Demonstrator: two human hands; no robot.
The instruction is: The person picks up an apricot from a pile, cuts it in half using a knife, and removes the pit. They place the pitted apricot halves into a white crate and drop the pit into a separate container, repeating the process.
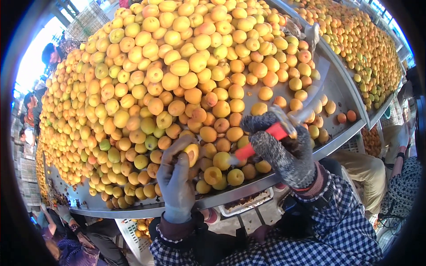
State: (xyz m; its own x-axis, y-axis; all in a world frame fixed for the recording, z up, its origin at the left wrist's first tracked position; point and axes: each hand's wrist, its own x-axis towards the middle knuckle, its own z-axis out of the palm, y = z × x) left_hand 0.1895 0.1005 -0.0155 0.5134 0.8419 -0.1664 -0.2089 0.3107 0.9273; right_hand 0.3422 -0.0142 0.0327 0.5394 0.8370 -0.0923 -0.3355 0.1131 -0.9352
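- Spreading from 9 to 1 o'clock of my view's middle, a big heap of apricots (133, 66) covers most of the steel tabletop (344, 95).
- At 7 o'clock, low beside my legs, a white crate (128, 232) has some orange fruit in it.
- Nearer, also toward 7 o'clock, my gloved left hand (176, 188) pinches a cut apricot (192, 155) above the heap's near edge, fingers closed round it. Its cut face shows a darker middle; I can't tell whether that's the stone.
- Toward 4 o'clock, my gloved right hand (295, 160) has its fingers wrapped round the red handle of what looks like a knife (276, 131). Blur hides which end is the blade.
- I judge I'm mid-way through opening this one fruit; the next move calls for a steady left pinch, the halves parted and the edge kept off my fingers.
- Off at 2 o'clock lies a second heap (361, 48).
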